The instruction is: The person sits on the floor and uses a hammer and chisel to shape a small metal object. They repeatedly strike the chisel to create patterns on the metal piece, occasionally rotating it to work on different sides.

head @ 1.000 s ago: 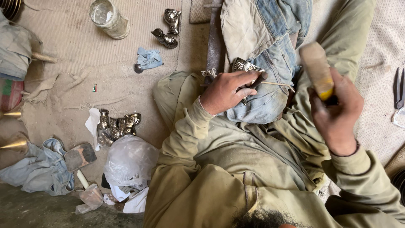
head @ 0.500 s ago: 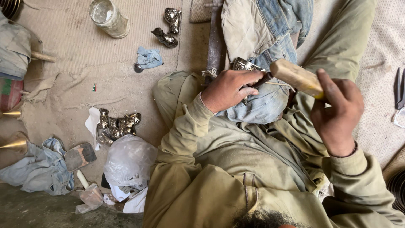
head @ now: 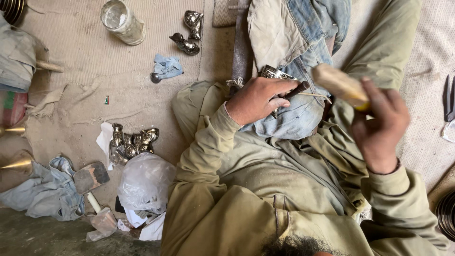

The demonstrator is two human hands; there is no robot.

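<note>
Gripping chisel, L hand | R hand grip shut on mallet

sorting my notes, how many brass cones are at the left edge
2: one brass cone at mid-left edge, another brass cone just below beside the denim rag. More may be hidden.

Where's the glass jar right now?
In the head view, the glass jar lies on the mat at upper left, left of two silver metal pieces.
</note>
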